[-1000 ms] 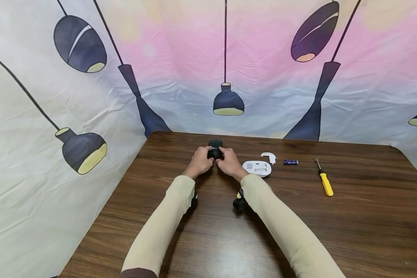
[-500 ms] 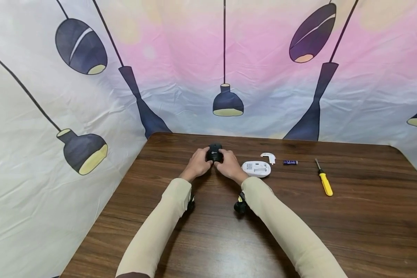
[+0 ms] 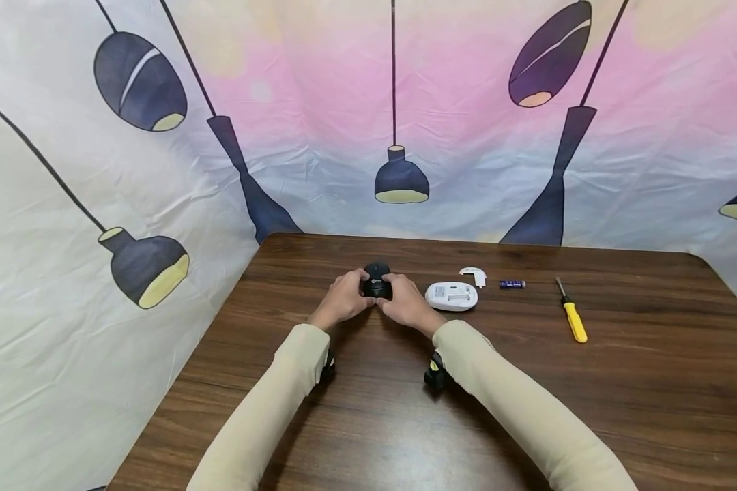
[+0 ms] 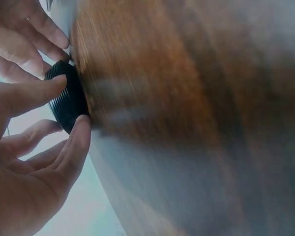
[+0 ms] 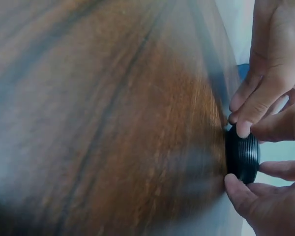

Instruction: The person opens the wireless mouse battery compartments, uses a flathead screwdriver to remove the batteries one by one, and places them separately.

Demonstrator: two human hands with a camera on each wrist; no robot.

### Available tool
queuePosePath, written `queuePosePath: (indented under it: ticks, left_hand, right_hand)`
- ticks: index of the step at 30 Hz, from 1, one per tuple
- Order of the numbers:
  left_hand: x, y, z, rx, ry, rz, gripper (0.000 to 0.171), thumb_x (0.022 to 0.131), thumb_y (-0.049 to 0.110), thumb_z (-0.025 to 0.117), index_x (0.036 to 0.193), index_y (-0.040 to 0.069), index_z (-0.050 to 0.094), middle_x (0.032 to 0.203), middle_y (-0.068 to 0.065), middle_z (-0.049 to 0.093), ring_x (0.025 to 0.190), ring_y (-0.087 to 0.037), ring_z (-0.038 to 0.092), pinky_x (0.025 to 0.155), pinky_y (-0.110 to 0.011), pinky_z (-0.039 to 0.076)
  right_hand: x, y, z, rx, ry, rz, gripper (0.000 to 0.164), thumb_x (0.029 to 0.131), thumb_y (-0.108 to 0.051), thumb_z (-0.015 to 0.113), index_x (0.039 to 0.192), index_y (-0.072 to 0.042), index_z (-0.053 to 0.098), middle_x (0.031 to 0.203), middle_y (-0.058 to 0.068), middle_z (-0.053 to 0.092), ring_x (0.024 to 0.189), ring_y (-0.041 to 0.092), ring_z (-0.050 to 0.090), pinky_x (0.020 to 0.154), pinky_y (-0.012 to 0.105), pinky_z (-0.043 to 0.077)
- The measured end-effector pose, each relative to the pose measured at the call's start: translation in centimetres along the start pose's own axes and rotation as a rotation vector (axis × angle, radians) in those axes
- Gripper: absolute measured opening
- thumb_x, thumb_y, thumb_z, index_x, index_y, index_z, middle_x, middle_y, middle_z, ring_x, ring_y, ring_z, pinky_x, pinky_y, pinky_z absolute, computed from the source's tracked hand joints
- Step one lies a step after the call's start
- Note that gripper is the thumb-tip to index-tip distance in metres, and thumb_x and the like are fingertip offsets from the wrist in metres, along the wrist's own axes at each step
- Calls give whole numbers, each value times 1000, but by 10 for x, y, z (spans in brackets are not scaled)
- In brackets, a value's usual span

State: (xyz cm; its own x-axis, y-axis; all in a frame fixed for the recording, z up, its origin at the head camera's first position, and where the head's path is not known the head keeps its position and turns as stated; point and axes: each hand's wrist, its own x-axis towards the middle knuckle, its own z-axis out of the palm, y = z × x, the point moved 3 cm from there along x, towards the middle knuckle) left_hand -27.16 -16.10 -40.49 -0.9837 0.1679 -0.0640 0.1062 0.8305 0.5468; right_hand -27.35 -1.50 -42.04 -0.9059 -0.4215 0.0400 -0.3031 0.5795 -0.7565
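A black computer mouse (image 3: 377,281) sits on the table between my two hands, with a scroll wheel and a small light logo on top. My left hand (image 3: 344,299) grips its left side, fingertips along the edge. My right hand (image 3: 407,302) holds the right side, and the thumbs come close together at the near end. In the left wrist view, fine ribs run across the near end of the mouse (image 4: 69,101), with fingers pressed on it. The right wrist view shows the same ribbed end of the mouse (image 5: 243,156) between fingertips, low against the tabletop.
Just right of my right hand lies a white mouse (image 3: 451,296), underside up, its battery bay uncovered. Behind it is a curved white cover (image 3: 475,276). Further right are a blue battery (image 3: 512,284) and a yellow-handled screwdriver (image 3: 573,317). A printed cloth (image 3: 319,170) hangs behind the table.
Both hands have drawn the black mouse a little toward the person and slightly left across the table. The forearms have spread apart somewhat. The other objects keep their places.
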Motion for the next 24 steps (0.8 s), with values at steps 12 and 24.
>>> queuePosePath:
  ticks: [12,24]
  left_hand:
    - [-19,5,2,34,26,68,43,87,19,83,120,-1,64,107,-15,68,88,-23,66,80,-38,59]
    - [-37,12,6,26,-3,95,40,85,21,86,114,1,67,94,-9,68,77,-16,62,70,-32,57]
  right_hand:
    - [-26,-4,-6,-84,-27,-16,55,98,-18,69,141,9,51,138,27,50,125,35,52,105,48,49]
    - [-46,-3,-12,-123,-26,-77,45,93,-13,73,130,9,60,137,26,56,117,32,60,100,44,54]
